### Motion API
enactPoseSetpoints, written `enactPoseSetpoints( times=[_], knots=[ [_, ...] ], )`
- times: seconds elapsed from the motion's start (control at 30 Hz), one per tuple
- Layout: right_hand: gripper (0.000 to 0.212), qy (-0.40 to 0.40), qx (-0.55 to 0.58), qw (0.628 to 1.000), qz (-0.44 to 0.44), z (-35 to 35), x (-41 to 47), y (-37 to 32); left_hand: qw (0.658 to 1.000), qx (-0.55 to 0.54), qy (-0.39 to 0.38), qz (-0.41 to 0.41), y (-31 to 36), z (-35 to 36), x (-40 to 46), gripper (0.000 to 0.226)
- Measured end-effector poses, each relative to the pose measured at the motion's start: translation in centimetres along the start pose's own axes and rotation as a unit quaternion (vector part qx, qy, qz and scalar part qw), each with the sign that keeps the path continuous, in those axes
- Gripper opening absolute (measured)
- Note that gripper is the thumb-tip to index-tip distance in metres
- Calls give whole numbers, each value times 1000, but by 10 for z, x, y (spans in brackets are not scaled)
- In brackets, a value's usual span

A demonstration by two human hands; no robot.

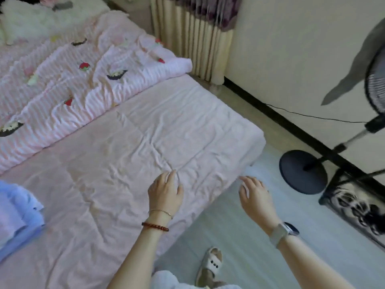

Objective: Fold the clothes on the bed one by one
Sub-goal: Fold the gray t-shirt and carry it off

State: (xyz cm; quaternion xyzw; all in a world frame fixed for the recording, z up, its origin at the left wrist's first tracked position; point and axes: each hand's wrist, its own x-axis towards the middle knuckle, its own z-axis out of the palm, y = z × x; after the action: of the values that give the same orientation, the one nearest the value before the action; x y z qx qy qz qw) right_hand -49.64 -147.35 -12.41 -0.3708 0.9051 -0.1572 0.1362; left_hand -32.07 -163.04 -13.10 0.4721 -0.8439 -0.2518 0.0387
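Observation:
A pale pink bed (129, 147) with a wrinkled sheet fills the middle of the view. My left hand (165, 190) hovers over the sheet near the bed's right edge, fingers relaxed and holding nothing. Beyond that edge, over the floor, my right hand (255, 195) is also open and empty. At the far left edge lies a heap of light blue and lilac clothes (18, 217), well away from both hands. A grey garment (358, 65) hangs at the upper right by the fan; what holds it up is not visible.
A pink striped blanket (83, 84) with fruit patches is bunched across the back of the bed. A standing fan (304, 172) and a dark patterned box (358, 205) stand on the floor at right. A radiator (191, 36) lines the wall. My sandalled foot (210, 265) is near the bed.

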Motion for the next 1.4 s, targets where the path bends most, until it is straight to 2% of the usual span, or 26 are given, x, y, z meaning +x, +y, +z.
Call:
enactPoseSetpoints(
  times=[0.17,0.37,0.53,0.73,0.93,1.03,1.07,1.13,1.23,1.33,1.4],
  knots=[
    [34,38,0,996,76,-48,20,103,997,22,-21,68,108,33,29,44],
    [34,55,43,989,131,-79,72,179,990,71,-61,108,196,68,101,45],
    [32,43,36,988,145,-100,155,233,991,70,-65,99,258,109,174,43],
    [35,-30,6,993,112,-144,269,268,990,84,-82,80,327,131,267,39],
    [35,-78,-9,993,91,-178,374,299,995,83,-49,34,381,139,353,40],
    [20,-100,-10,994,52,-191,435,310,996,86,-37,2,401,145,396,41],
    [22,-101,-9,994,37,-197,456,311,996,81,-35,-16,405,148,407,41],
    [34,-95,-11,995,8,-204,499,306,996,66,-21,-50,412,152,429,40],
    [22,-96,-13,995,-29,-209,555,299,995,42,-6,-92,418,153,454,39],
    [29,-127,-30,990,-48,-205,604,288,990,34,5,-139,417,147,481,37],
    [27,-142,-37,987,-68,-198,637,281,985,36,12,-166,411,146,504,37]
  ],
)
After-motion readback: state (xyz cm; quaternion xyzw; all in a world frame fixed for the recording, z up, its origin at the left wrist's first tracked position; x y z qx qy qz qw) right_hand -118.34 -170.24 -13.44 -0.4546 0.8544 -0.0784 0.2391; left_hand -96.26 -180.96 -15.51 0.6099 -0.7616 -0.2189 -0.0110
